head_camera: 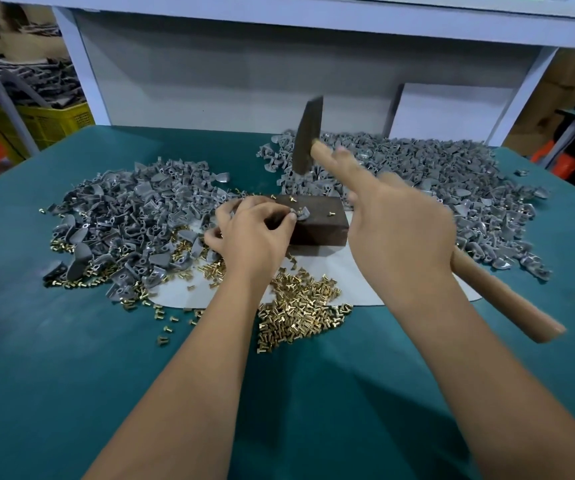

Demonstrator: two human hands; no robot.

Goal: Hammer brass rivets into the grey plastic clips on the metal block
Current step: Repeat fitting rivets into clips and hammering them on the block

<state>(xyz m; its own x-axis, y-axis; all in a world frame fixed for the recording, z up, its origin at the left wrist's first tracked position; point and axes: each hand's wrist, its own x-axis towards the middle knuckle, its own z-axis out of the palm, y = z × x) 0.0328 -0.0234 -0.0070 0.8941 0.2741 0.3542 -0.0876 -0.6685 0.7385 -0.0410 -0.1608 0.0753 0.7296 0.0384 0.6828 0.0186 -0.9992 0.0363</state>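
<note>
A dark metal block (pixel 320 225) sits mid-table on a white sheet. My left hand (pixel 249 232) pinches a grey plastic clip (pixel 300 214) on the block's top, at its left part. Loose brass rivets (pixel 331 213) lie on the block. My right hand (pixel 400 230) grips the wooden handle of a hammer (pixel 305 136), index finger stretched along it. The blurred dark hammer head is raised above and behind the block. A heap of brass rivets (pixel 299 306) lies in front of the block, between my forearms.
A pile of grey clips (pixel 123 216) spreads left of the block, a larger pile (pixel 435 181) behind and right. The green table mat (pixel 71 375) covers the bench. A white shelf frame (pixel 81 74) stands at the back; a yellow crate (pixel 54 123) far left.
</note>
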